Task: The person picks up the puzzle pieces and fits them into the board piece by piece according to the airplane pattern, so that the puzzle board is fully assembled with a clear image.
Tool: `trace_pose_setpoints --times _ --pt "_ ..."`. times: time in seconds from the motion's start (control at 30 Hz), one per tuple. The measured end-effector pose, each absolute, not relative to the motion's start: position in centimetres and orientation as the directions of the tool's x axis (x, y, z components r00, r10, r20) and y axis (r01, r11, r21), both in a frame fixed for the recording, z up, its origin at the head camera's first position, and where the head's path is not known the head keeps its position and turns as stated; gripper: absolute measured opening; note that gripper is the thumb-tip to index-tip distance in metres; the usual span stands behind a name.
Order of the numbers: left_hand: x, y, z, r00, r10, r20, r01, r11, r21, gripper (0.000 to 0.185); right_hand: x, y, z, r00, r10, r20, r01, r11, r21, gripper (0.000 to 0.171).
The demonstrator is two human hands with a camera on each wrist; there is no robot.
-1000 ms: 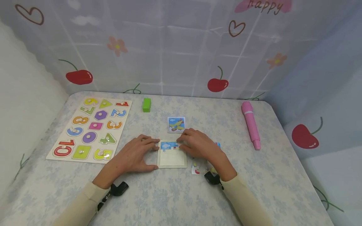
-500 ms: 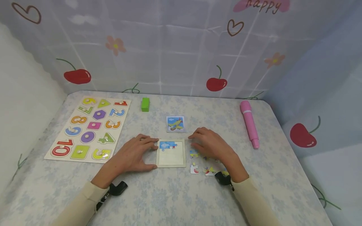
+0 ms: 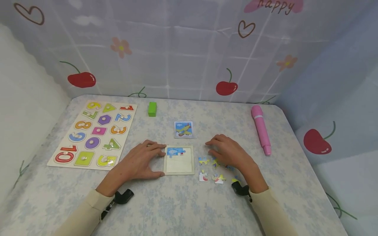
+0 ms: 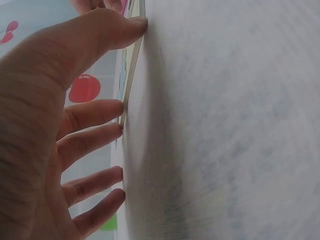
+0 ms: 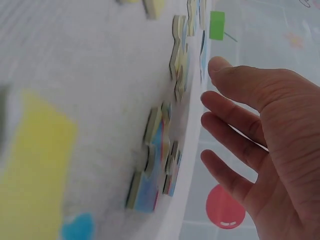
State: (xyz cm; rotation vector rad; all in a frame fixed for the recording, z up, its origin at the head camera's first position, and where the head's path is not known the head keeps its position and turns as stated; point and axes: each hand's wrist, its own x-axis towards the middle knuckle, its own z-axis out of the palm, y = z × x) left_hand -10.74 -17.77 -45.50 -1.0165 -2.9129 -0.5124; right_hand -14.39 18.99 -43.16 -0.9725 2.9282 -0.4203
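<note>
Person's forearms, head view: both wear long cream-coloured sleeves, the left sleeve [image 3: 85,213] and the right sleeve [image 3: 265,209] each ending at the wrist. A small black camera mount is strapped at each wrist, the left mount [image 3: 122,197] and the right mount [image 3: 240,189]. Both hands are bare, without rings or gloves

A square wooden puzzle tray [image 3: 179,169] lies flat on the table, one blue sky piece [image 3: 176,151] seated in its top row, the rest bare; small loose puzzle pieces [image 3: 210,169] lie scattered just right of it
</note>
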Motion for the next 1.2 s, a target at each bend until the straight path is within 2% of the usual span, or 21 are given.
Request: trace_pose_setpoints --times 0.6,0.87,1.2 --pt "-10.7 -17.6 -45.2 -0.789 0.603 0.115 0.605 0.734 0.308 0.071 -14.0 21.5 -42.3 -0.852 -0.523 0.029 -0.504 0.804 -0.316 0.035" --pt "-10.8 -17.6 -45.3 -0.785 0.607 0.126 0.613 0.73 0.303 0.071 -13.9 22.8 -42.3 -0.887 -0.457 -0.061 -0.416 0.849 -0.325 0.039" --pt "-10.8 -17.7 -45.5 -0.785 0.605 0.136 0.613 0.726 0.312 0.07 -13.6 24.1 -42.7 -0.896 -0.418 -0.146 -0.349 0.87 -0.348 0.041"
